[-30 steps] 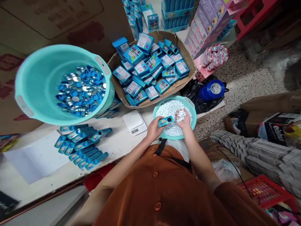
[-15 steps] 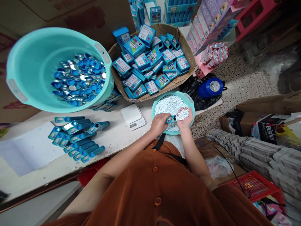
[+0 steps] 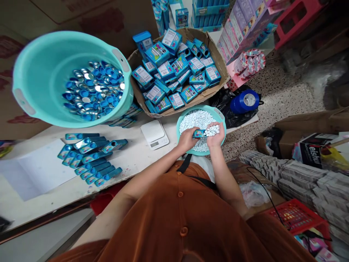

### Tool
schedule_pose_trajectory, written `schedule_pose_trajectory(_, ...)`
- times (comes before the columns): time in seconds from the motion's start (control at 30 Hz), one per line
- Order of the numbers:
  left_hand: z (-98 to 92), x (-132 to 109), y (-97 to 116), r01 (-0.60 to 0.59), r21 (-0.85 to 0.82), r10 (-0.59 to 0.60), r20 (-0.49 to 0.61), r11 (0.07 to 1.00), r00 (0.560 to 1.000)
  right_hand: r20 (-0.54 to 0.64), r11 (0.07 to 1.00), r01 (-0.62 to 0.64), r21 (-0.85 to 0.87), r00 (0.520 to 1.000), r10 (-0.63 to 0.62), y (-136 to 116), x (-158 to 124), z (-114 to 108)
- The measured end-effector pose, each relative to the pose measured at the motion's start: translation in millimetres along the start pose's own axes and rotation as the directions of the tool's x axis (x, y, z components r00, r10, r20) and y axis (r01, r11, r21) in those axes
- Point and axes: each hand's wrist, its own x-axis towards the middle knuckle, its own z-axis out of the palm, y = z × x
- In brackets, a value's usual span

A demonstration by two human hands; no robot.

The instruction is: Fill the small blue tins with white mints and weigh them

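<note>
My left hand [image 3: 187, 141] grips a small blue candy box [image 3: 200, 133], held lengthwise with its end turned toward my right hand. Cupped palm up, my right hand [image 3: 217, 139] holds a heap of small white candies [image 3: 212, 130] against that end of the box. Both hands are over a turquoise basin [image 3: 219, 115], which contains many more loose white candies [image 3: 195, 119]. To the left of the basin, a white digital scale [image 3: 153, 131] lies on the table.
A large turquoise tub [image 3: 40, 76] holds blue and silver caps. Behind the basin stands a cardboard box [image 3: 222, 69] full of blue candy boxes. More blue boxes [image 3: 94, 158] stand grouped on the left of the table. Blue tape rolls [image 3: 240, 102] rest on a black bag at right.
The candy box has tipped so its open end now meets the candies in my right palm, hiding the dark opening. My right hand has tilted slightly toward it.
</note>
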Motion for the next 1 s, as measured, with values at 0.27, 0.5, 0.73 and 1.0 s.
schedule_pose_trajectory(0.27,5.5,0.5,1.3,0.033,-0.05,-0.034,-0.023,0.998,0.999,-0.002,0.997,0.048,-0.059,0.999,-0.048,-3.1,0.8,0.3)
schedule_pose_trajectory(0.5,4.6,2.4,2.3,0.028,-0.034,-0.029,-0.022,0.999,0.999,-0.002,0.995,0.064,-0.08,0.998,-0.064,-2.1,2.3,0.0)
schedule_pose_trajectory(0.73,7.1,1.9,7.5,-0.055,0.018,0.056,-0.021,0.998,0.998,0.007,0.996,0.024,-0.089,1.0,-0.023,-4.4,4.2,-3.4)
schedule_pose_trajectory(1.0,6.9,5.0,8.7,-0.12,0.082,0.118,0.03,0.989,0.993,-0.077,1.0,0.005,-0.02,0.997,-0.007,-4.6,13.5,-8.5)
